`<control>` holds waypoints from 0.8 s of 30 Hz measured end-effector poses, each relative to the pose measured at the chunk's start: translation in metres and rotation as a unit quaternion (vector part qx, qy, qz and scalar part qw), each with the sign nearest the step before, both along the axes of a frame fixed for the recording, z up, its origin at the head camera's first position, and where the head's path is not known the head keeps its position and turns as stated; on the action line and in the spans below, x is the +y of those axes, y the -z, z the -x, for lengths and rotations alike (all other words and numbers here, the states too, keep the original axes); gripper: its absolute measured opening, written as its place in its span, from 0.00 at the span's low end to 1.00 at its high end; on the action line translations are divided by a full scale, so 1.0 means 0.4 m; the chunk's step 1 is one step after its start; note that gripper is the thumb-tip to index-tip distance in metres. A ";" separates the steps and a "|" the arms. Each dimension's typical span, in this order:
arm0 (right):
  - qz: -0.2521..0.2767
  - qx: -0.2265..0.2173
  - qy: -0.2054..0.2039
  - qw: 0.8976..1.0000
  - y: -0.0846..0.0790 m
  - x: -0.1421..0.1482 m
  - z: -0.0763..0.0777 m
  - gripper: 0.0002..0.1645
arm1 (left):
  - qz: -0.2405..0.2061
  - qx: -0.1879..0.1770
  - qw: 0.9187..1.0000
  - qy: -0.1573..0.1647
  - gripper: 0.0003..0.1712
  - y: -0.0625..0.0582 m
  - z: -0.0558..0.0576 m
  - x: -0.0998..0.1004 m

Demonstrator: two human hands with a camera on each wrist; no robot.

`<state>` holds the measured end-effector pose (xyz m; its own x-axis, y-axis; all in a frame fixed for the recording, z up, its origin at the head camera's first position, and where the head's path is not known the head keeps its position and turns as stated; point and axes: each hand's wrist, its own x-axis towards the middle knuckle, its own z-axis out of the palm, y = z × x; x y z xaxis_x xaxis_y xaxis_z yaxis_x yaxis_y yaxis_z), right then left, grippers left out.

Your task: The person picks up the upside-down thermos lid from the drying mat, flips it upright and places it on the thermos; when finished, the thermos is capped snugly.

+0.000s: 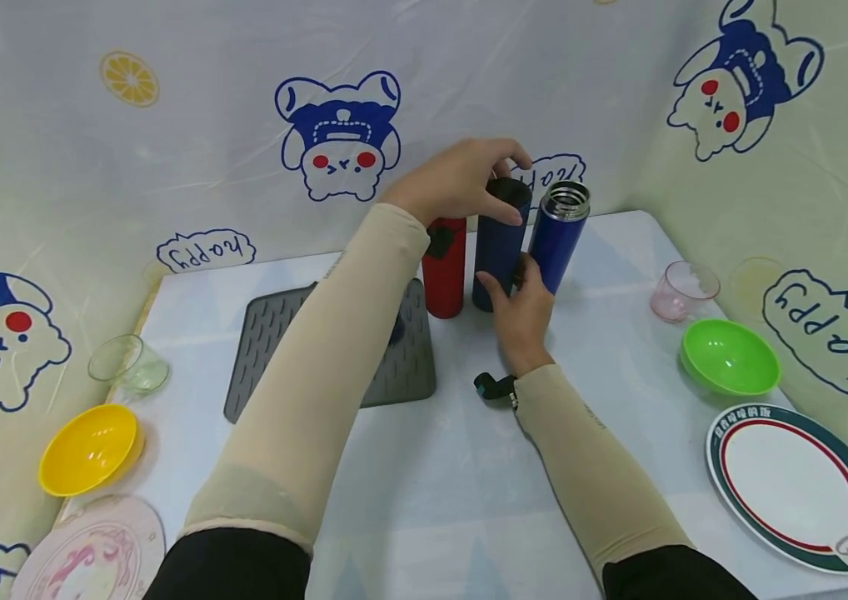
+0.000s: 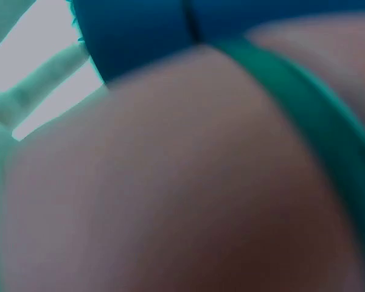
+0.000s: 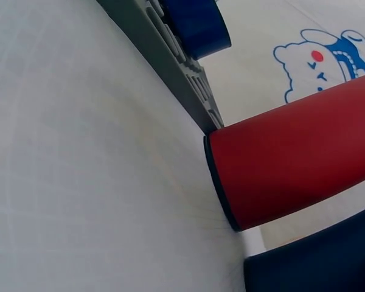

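A dark blue bottle (image 1: 497, 254) with a black top stands upright on the table. My left hand (image 1: 457, 179) reaches over it from the left, thumb across the front of the top and fingers curved behind. Lower down, my right hand (image 1: 521, 321) grips its side, with the thumb on the near face. Close on the right is an uncapped bright blue bottle (image 1: 561, 237), its steel mouth showing. A red bottle (image 1: 444, 279) stands to the left, partly under my left wrist. The left wrist view is blurred, with a blue surface (image 2: 134, 36) beside skin.
A grey ridged mat (image 1: 405, 379) bears a dark blue cylindrical piece (image 3: 198, 27). Left are a greenish glass (image 1: 142, 371), yellow bowl (image 1: 90, 450) and pink plate (image 1: 94, 550). Right are a pink glass (image 1: 682, 292), green bowl (image 1: 730, 357) and white plate (image 1: 791, 483). Cloth walls enclose the table.
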<state>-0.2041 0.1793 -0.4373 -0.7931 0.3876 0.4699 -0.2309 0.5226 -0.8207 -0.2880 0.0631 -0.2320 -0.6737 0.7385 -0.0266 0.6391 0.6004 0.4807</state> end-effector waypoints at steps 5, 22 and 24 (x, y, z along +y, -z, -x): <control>-0.002 -0.004 0.007 1.000 0.002 -0.003 0.001 0.39 | -0.018 -0.026 0.999 0.035 0.37 0.002 0.002 -0.010; 0.001 0.001 -0.009 1.000 0.004 0.005 0.004 0.38 | -0.006 -0.021 0.999 0.045 0.38 0.000 -0.010 -0.005; 0.002 0.006 -0.013 1.000 0.004 0.006 0.004 0.38 | -0.001 -0.005 0.999 0.038 0.39 -0.005 -0.019 -0.011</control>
<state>-0.2059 0.1815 -0.4388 -0.7968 0.3688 0.4787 -0.2548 0.5132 -0.8195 -0.2806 0.0589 -0.2299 -0.6155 0.7875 -0.0327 0.6774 0.5498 0.4887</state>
